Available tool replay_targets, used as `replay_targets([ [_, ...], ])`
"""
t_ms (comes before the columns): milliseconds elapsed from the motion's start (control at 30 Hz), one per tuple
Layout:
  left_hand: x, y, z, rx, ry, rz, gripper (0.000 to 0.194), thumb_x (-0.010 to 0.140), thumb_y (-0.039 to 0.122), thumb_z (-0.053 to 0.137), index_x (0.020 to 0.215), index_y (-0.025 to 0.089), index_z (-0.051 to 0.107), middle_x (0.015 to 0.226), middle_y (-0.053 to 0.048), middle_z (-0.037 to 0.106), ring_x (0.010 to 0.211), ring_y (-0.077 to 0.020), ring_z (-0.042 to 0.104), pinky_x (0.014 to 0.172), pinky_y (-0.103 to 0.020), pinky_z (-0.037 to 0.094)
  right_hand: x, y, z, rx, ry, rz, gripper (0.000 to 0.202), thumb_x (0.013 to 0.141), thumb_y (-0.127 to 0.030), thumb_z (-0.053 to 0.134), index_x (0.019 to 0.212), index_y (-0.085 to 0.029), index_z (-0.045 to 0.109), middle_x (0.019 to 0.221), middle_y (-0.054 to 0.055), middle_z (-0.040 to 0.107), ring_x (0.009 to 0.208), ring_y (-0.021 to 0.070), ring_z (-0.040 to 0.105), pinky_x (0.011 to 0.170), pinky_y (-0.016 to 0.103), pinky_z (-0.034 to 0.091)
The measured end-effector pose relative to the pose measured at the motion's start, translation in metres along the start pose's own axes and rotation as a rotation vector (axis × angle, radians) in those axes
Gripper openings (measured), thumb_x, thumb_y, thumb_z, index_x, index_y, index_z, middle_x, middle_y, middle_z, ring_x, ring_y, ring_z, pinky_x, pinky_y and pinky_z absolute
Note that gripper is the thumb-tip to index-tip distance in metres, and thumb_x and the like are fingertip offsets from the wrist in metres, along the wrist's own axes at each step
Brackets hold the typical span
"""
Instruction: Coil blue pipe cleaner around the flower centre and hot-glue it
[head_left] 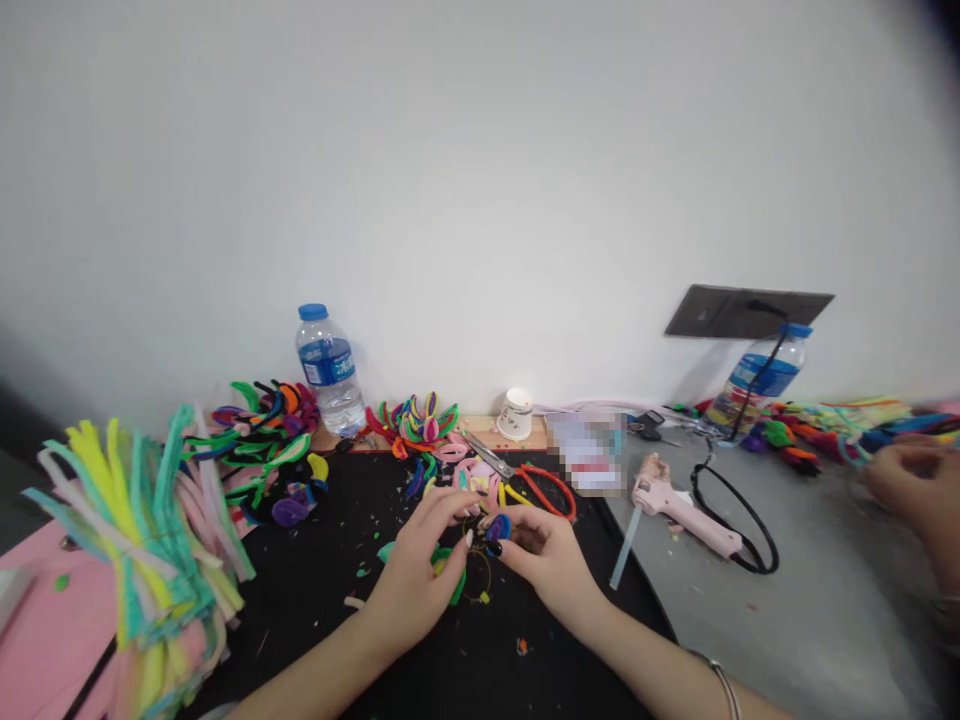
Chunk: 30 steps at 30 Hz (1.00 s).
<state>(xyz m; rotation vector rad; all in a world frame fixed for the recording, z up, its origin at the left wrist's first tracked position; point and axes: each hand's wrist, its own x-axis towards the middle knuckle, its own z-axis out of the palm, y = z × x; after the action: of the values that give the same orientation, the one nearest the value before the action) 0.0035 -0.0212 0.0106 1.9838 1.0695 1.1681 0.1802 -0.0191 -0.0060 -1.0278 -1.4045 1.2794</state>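
Probably soft and light, the disc (499, 526) suits your right hand (549, 557) pinching its edge; your left hand's (421, 562) grip is unclear

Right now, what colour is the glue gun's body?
The glue gun is pale pink, best in head view.

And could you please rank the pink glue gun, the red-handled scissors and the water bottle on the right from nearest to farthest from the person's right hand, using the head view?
From the right hand:
1. Red-handled scissors, just beyond it.
2. Pink glue gun, to its right.
3. Water bottle, farther right, by the wall.
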Motion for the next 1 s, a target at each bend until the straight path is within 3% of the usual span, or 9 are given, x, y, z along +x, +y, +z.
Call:
replay_targets([
  [133,-0.0032,0.0024,-0.0015,0.087,-0.082,0.085,0.049,0.074,0.001,0.048,0.116,0.025,0.048,0.12,-0.007,0.051,0.116,-0.0214,0.046,0.101,-0.039,0.036,0.0016,0.002,-0.0014,0.037,-0.006,0.02,0.018,0.066,-0.025,0.073,0.078,-0.015,0.065,0.077,0.004,0.065,0.071,0.0168,0.061,0.067,0.028,0.049],
  [400,-0.0056,-0.0035,0.0003,0.101,-0.213,0.161,0.055,0.073,0.006,0.06,0.12,0.028,0.043,0.121,-0.006,0.049,0.118,-0.0209,0.043,0.102,-0.039,0.036,-0.0013,-0.0002,0.003,-0.003,-0.07,0.041,0.013,0.063,-0.012,0.07,0.073,-0.015,0.061,0.066,-0.002,0.059,0.059,0.0114,0.055,0.057,0.022,0.044],
  [767,-0.0033,-0.0043,-0.0005,0.068,-0.199,0.254,0.043,0.071,-0.005,0.056,0.103,0.023,0.052,0.103,-0.004,0.058,0.103,-0.0189,0.05,0.092,-0.034,0.042,-0.0032,-0.0015,0.0042,-0.08,-0.112,0.028,0.022,0.059,-0.013,0.072,0.08,-0.014,0.063,0.067,-0.002,0.058,0.059,0.011,0.053,0.057,0.022,0.044],
  [1000,-0.0042,-0.0052,-0.0001,0.083,-0.189,0.218,0.044,0.07,-0.003,0.059,0.104,0.023,0.051,0.103,-0.004,0.057,0.103,-0.0189,0.051,0.091,-0.033,0.042,-0.0036,0.0011,0.0029,-0.048,-0.145,0.038,0.024,0.06,-0.015,0.073,0.082,-0.013,0.062,0.07,-0.002,0.059,0.06,0.0108,0.054,0.058,0.022,0.044],
])
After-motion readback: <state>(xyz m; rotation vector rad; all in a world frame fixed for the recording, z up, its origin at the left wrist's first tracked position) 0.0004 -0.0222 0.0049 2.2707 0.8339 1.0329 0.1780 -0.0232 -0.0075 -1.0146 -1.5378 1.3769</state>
